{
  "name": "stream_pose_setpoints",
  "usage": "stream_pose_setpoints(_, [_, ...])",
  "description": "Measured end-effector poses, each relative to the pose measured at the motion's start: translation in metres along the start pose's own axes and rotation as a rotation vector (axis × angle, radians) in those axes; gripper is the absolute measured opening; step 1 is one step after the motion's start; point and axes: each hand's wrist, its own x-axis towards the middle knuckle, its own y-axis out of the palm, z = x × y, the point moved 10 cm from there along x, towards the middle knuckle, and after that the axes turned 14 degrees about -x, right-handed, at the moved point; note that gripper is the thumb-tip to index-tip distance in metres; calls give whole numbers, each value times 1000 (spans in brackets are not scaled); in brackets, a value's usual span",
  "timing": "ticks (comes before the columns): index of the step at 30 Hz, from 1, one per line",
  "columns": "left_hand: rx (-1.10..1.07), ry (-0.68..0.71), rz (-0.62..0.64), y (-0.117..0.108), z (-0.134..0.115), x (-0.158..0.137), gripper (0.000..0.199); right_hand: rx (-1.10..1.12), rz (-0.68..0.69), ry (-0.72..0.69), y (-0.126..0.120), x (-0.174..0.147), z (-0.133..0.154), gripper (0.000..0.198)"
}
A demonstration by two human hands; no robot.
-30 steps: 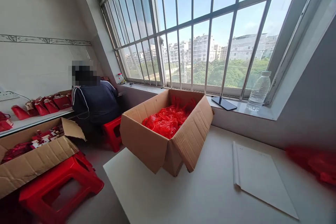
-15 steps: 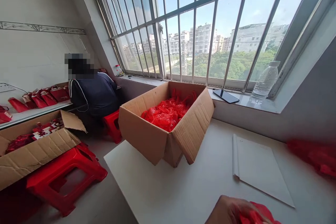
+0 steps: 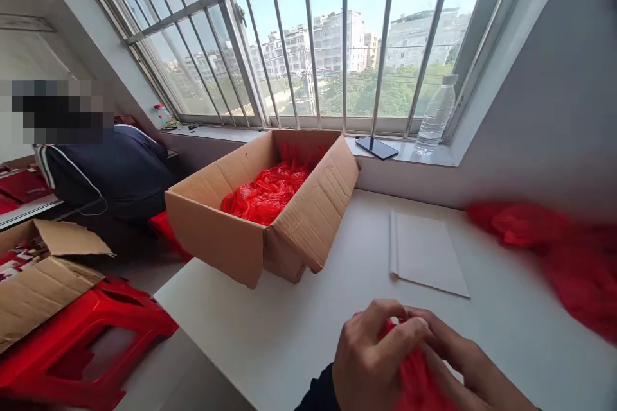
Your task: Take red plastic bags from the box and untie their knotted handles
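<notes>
My left hand (image 3: 369, 359) and my right hand (image 3: 465, 363) meet low in the view, above the near part of the white table (image 3: 270, 327). Both are closed on one crumpled red plastic bag (image 3: 414, 379), which shows between the fingers. Farther back on the table stands an open cardboard box (image 3: 250, 231) filled with more red plastic bags (image 3: 267, 191). A white sheet (image 3: 427, 253) lies flat to the right of the box. A blurred heap of red bags (image 3: 554, 250) lies at the table's right side.
A phone (image 3: 376, 147) and a clear water bottle (image 3: 435, 115) rest on the sill under the barred window. At the left a person in a dark jacket (image 3: 108, 170) sits facing away. A second cardboard box (image 3: 33, 270) sits on a red plastic stool (image 3: 81, 340).
The view has swung down and to the right. My two hands have come up into view from the bottom edge, holding the red bag. The box and the sheet have not moved.
</notes>
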Motion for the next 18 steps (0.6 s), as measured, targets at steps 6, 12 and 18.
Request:
stream_pose_setpoints(6, [-72, 32, 153, 4, 8, -1, 44, -114, -154, -123, -25, -4, 18, 17])
stream_pose_setpoints(12, [73, 26, 230, 14, 15, -24, 54, -192, -314, -112, -39, -12, 11, 15])
stream_pose_setpoints(18, [109, -223, 86, -11, 62, -73, 50, -511, -435, -123, -50, -25, -30, 17])
